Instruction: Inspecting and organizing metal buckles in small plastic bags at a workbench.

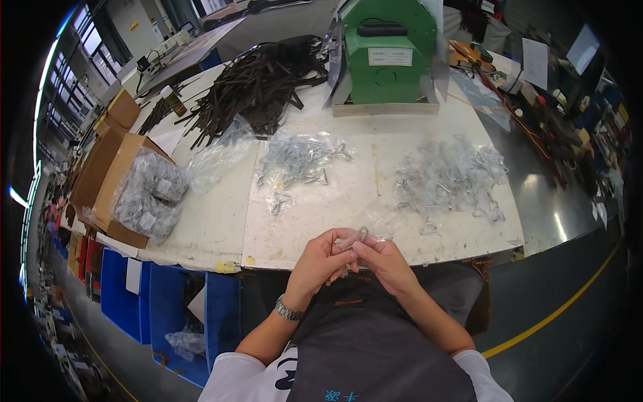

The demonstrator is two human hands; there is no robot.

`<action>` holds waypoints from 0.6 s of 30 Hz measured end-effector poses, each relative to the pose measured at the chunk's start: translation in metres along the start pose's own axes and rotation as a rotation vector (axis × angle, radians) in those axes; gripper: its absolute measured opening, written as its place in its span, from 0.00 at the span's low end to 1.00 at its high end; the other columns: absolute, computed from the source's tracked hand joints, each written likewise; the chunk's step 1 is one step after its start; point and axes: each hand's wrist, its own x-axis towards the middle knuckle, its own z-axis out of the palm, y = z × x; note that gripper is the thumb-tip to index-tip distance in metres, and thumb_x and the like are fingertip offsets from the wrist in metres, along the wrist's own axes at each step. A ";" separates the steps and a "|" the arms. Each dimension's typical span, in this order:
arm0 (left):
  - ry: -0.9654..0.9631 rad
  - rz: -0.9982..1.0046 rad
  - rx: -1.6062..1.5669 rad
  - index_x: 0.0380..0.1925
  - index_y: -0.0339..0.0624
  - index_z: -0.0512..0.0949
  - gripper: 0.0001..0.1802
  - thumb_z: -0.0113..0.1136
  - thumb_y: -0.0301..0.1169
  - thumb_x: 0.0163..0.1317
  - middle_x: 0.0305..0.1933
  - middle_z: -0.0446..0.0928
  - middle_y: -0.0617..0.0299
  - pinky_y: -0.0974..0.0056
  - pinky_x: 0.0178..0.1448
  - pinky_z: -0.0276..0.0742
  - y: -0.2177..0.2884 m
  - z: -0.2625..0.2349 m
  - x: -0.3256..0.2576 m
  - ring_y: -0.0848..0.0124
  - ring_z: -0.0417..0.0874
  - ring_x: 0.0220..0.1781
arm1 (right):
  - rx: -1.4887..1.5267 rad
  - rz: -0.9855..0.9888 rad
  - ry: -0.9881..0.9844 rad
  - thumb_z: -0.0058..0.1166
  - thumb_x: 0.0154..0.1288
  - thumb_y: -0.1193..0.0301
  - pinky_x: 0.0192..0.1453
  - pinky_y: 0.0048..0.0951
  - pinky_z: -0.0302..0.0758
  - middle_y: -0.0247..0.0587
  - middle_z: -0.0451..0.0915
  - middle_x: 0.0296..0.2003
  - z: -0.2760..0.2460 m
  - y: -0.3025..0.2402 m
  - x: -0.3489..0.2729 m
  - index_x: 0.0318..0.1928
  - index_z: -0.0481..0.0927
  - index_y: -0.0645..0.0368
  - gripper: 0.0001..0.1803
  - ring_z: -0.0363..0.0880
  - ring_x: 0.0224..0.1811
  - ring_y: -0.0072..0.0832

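Observation:
My left hand (321, 260) and my right hand (387, 264) meet at the table's front edge, fingers closed together around a small bent-metal ring or hook (363, 233). A bit of clear plastic film (385, 221) lies just beyond the fingertips. Part of the metal piece is hidden by my fingers. Ahead and to the right spreads a pile of similar silver metal pieces in thin clear plastic (445, 177). A smaller pile of metal pieces and plastic (301, 161) lies ahead and to the left.
A green machine (388, 67) stands at the table's back, beside a heap of dark brown straps (268, 84). On the left, a cardboard box (110, 194) holds plastic-wrapped bundles (151, 194). Blue bins (224, 311) sit below the table (207, 234).

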 end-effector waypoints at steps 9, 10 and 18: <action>-0.133 -0.014 0.038 0.63 0.35 0.81 0.19 0.61 0.32 0.78 0.28 0.78 0.73 0.77 0.25 0.54 0.022 -0.028 -0.001 0.89 0.62 0.21 | 0.136 0.172 -0.262 0.49 0.86 0.63 0.46 0.29 0.84 0.52 0.86 0.50 -0.008 -0.023 -0.013 0.58 0.78 0.66 0.17 0.86 0.38 0.25; -0.267 -0.074 -0.017 0.65 0.36 0.80 0.20 0.61 0.33 0.78 0.28 0.80 0.73 0.77 0.26 0.54 0.023 -0.026 -0.001 0.89 0.62 0.22 | 0.115 0.224 -0.392 0.49 0.86 0.62 0.44 0.29 0.84 0.52 0.86 0.49 -0.008 -0.025 -0.013 0.58 0.78 0.66 0.18 0.86 0.36 0.25; -0.185 0.023 0.077 0.48 0.38 0.82 0.08 0.65 0.28 0.73 0.32 0.84 0.68 0.77 0.31 0.64 0.012 -0.015 -0.003 0.86 0.75 0.27 | 0.400 0.351 -0.332 0.51 0.85 0.61 0.34 0.25 0.78 0.53 0.86 0.52 -0.017 -0.017 -0.015 0.61 0.77 0.68 0.21 0.76 0.28 0.21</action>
